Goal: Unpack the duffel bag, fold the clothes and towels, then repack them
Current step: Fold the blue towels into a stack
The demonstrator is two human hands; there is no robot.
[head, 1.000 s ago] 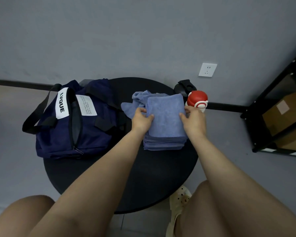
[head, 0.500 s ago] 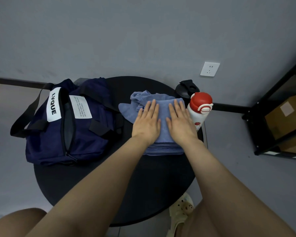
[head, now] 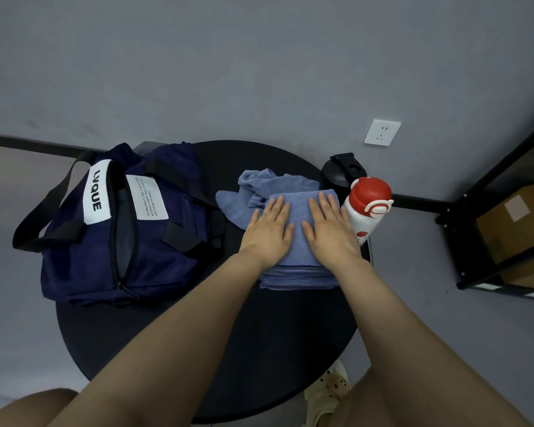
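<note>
Both hands lie flat, palms down, on the folded blue towel stack [head: 299, 241] at frame centre, on the round black table [head: 228, 349]. Left hand [head: 270, 231]: fingers straight and together, released, pressing the left half of the top towel. Right hand [head: 329, 231]: fingers straight, slightly spread, released, pressing the right half; its outer edge is just beside the white bottle with red cap [head: 366, 208].

Stack shows several layered edges at its near side. Behind it, toward upper centre, a crumpled blue cloth [head: 253, 188], unfolded, touching the stack.

Navy duffel bag [head: 121, 223] at left of the table, zipper open, white "LVQUE" label on top, black straps draped over its sides.

Black bottle lid [head: 344, 169] behind the white bottle. Wall socket [head: 382, 132] upper right. Black shelf with cardboard boxes [head: 506, 223] at right edge
</note>
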